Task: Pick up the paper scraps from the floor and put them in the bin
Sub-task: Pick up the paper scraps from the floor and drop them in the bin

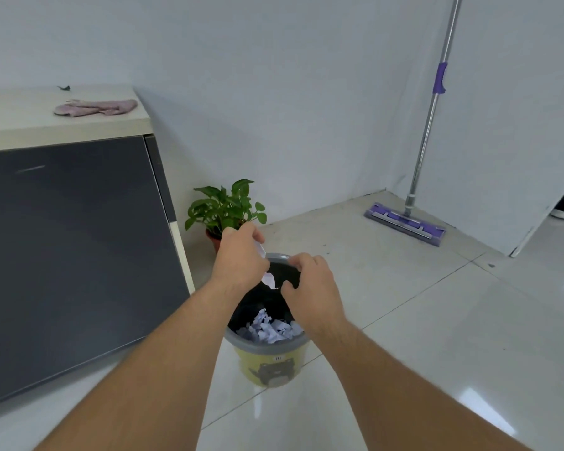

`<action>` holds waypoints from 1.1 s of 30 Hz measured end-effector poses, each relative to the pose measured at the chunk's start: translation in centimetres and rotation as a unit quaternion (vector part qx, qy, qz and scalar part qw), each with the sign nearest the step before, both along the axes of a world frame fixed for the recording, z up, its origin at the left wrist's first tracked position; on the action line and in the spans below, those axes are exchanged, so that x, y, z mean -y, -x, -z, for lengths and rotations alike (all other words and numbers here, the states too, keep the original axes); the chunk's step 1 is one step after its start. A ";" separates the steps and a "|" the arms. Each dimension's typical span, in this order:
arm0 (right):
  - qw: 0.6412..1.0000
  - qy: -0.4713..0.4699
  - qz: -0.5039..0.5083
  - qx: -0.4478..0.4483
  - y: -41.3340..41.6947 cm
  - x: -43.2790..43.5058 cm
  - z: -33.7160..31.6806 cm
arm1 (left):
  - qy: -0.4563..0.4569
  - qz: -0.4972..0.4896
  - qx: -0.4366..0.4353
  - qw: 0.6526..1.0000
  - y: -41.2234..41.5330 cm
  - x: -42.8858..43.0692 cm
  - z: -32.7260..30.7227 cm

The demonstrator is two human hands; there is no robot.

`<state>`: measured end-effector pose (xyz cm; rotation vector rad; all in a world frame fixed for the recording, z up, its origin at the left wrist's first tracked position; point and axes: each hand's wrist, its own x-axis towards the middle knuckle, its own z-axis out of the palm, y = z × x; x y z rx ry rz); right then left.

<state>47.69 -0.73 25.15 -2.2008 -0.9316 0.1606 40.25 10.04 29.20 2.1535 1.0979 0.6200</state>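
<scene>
From the head camera, the small yellow plastic bin with a grey rim (233, 336) stands on the pale glossy floor tiles (437, 320); crumpled white paper scraps (269, 328) already lie heaped inside it; above its opening the left hand (240, 255) is curled round a white paper scrap (268, 278) that hangs from its fingers; the right hand (310, 284) hovers just beside it over the bin, fingers bent, and whether they pinch anything I cannot tell; behind the bin sits a green potted plant (225, 206); left of the bin a dark-fronted cabinet (72, 249) carries a pink cloth (95, 107); far right of the bin a purple flat mop (404, 222) leans in the corner
</scene>
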 end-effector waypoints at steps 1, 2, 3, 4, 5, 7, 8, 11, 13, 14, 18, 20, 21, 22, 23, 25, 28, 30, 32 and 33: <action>1.000 0.001 0.001 -0.002 -0.2 0.1 0.1 | -0.001 -0.001 -0.003 1.000 -0.1 0.0 0.2; 1.000 0.003 0.004 -0.006 -0.4 0.2 0.3 | -0.002 -0.003 -0.007 1.000 -0.3 0.0 0.5; 1.000 0.004 0.008 -0.007 -0.7 0.3 0.4 | -0.004 -0.003 -0.010 1.000 -0.5 -0.1 0.7; 1.000 0.007 0.012 -0.010 -0.9 0.3 0.6 | -0.004 -0.002 -0.015 1.000 -0.7 -0.1 0.8; 1.000 0.009 0.016 -0.013 -1.1 0.4 0.7 | -0.004 0.000 -0.021 1.000 -0.8 0.0 1.0; 1.000 0.013 0.018 -0.009 -1.4 0.5 1.1 | -0.003 0.003 -0.030 1.000 -1.0 0.0 1.2; 1.000 0.014 0.019 -0.006 -1.5 0.5 1.2 | -0.006 0.001 -0.032 0.999 -1.1 0.0 1.3; 1.000 0.013 0.020 -0.002 -1.9 0.4 1.7 | -0.001 0.003 -0.046 0.999 -1.4 0.0 1.8; 1.000 0.015 0.023 -0.002 -2.0 0.3 1.9 | 0.028 0.033 -0.066 0.997 -1.3 0.1 2.2; 1.000 0.017 0.024 -0.002 -2.0 0.3 2.0 | 0.037 0.045 -0.075 0.995 -1.1 0.2 2.5; 0.999 0.020 0.023 -0.016 -1.6 0.5 2.5 | 0.034 0.041 -0.094 0.994 0.5 -0.4 3.6; 0.999 0.022 0.018 -0.016 -1.4 0.7 2.8 | 0.050 0.020 -0.099 0.994 1.7 -1.0 4.3; 0.999 0.022 0.017 -0.018 -1.2 0.7 3.0 | 0.058 0.009 -0.103 0.993 2.4 -1.2 4.6; 0.999 0.023 0.016 -0.021 -1.1 0.8 3.2 | 0.064 -0.002 -0.109 0.992 3.0 -1.4 4.9; 0.999 0.024 0.017 -0.025 -1.0 0.8 3.4 | 0.070 -0.013 -0.113 0.991 3.7 -1.5 5.4; 0.999 0.026 0.023 -0.034 -0.9 0.8 3.7 | 0.082 -0.034 -0.116 0.989 4.9 -1.7 6.4; 0.998 0.036 0.035 -0.041 -1.2 0.9 4.5 | 0.111 -0.060 -0.110 0.986 6.3 -1.8 8.0; 0.997 0.052 0.047 -0.031 -1.9 1.2 5.2 | 0.136 -0.077 -0.106 0.982 7.1 -1.8 9.1; 0.995 0.078 0.065 -0.026 -2.6 1.6 6.2 | 0.154 -0.099 -0.105 0.977 7.6 -1.8 10.4; 0.992 0.092 0.076 -0.037 -3.0 1.7 6.7 | 0.164 -0.109 -0.102 0.975 7.7 -1.8 10.9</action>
